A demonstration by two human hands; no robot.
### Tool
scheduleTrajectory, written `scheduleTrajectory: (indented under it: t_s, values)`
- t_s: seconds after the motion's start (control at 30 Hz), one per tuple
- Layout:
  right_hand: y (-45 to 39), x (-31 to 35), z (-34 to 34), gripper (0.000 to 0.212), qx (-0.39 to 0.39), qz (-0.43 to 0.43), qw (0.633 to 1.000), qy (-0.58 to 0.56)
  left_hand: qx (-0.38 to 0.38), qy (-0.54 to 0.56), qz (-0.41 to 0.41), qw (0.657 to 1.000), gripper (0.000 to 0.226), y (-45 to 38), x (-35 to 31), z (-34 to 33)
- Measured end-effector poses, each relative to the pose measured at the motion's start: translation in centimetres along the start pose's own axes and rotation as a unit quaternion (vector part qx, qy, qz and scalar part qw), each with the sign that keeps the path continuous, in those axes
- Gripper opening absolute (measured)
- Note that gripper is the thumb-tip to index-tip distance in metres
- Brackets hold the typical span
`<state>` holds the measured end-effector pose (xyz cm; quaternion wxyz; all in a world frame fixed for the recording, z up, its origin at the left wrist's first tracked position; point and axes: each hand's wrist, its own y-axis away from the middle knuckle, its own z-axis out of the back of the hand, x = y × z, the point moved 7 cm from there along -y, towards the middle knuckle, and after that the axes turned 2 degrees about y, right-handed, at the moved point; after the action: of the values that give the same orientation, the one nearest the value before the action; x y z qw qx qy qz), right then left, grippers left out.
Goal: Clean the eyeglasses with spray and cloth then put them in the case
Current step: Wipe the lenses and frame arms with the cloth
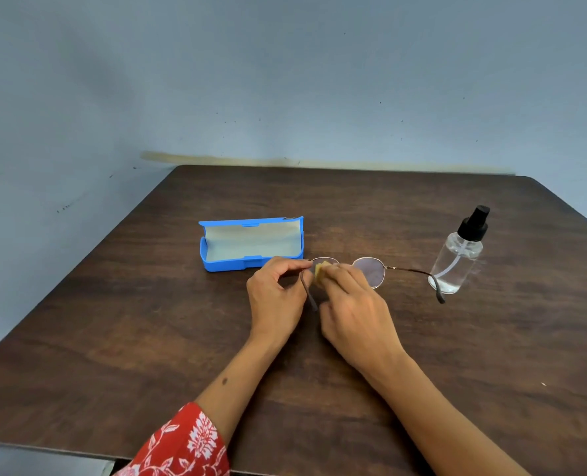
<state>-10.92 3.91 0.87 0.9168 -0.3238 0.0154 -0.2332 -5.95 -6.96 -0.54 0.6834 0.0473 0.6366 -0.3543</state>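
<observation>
Wiping is under way in the head view: the right hand (352, 304) is pressing a small yellow cloth (320, 269) against one lens of the eyeglasses (371, 269), fingers curled around the cloth. The left hand (275, 293) is pinching the frame at the hinge beside that lens. The eyeglasses are being held just in front of the blue case (251, 243), between the case and the spray bottle (458, 255).

Judged progress: the cloth stage is running; whether spraying is done cannot be told. The other lens and the casing step appear outstanding.

Containers: the case is lying open, lid raised, pale lining showing, nothing inside. The bottle, standing upright well right of the case, is holding a little clear liquid.
</observation>
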Motion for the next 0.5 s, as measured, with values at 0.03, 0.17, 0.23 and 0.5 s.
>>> scheduleTrajectory:
  t_s: [0.03, 0.17, 0.23, 0.5]
  values:
    - [0.2, 0.2, 0.1, 0.042, 0.000, 0.007, 1.000, -0.007, 0.000, 0.000, 0.002, 1.000, 0.012, 0.0, 0.1, 0.0]
    - [-0.6, -0.8, 0.5, 0.041, -0.027, -0.014, 1.000, -0.008, 0.004, -0.004, -0.001, 1.000, 0.013, -0.1, -0.2, -0.2]
    - [-1.2, -1.1, 0.4, 0.044, -0.022, -0.027, 0.999, 0.005, 0.010, -0.006, -0.002, 1.000, 0.015, -0.2, -0.3, -0.2]
    - [0.1, 0.1, 0.2, 0.037, -0.012, 0.015, 1.000, -0.017, 0.007, 0.002, 0.003, 1.000, 0.016, 0.1, 0.0, -0.1]
